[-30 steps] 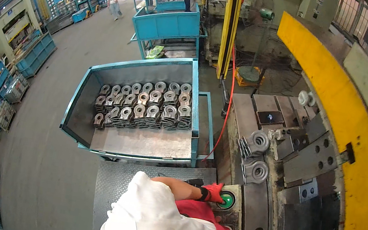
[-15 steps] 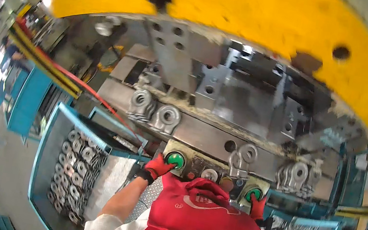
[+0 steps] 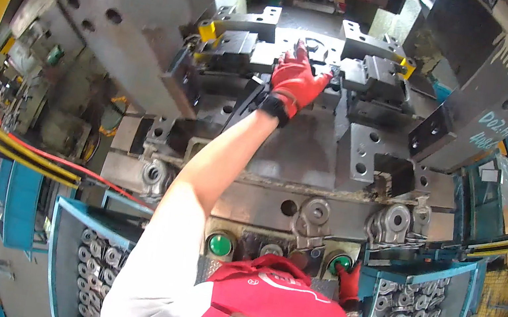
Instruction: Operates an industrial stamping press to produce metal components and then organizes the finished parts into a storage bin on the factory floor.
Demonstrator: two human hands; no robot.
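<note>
My left hand [image 3: 297, 80], in a red glove with dark fingertips, reaches deep into the press onto the lower die [image 3: 286, 46]. Its fingers are stretched out and the thumb stands apart. Just beyond the fingertips lies a ring-ended metal part [image 3: 316, 49]; whether I touch it is hard to see. My right hand [image 3: 348, 283], also red-gloved, is at the right green push button [image 3: 340, 264] with a finger stretched onto its edge. The left green push button [image 3: 219, 245] has no hand on it.
Ring-ended metal parts stand on the press ledge: a stack at right [image 3: 393, 223], a pair in the middle [image 3: 313, 219], more at left [image 3: 155, 176]. Blue bins of parts flank me, left [image 3: 59, 247] and right [image 3: 458, 313]. Steel uprights [image 3: 115, 21] frame the die.
My left hand has left the left green button and reached forward into the press. The yellow press front has gone from above the die as my view shifted. My right hand stays by its button.
</note>
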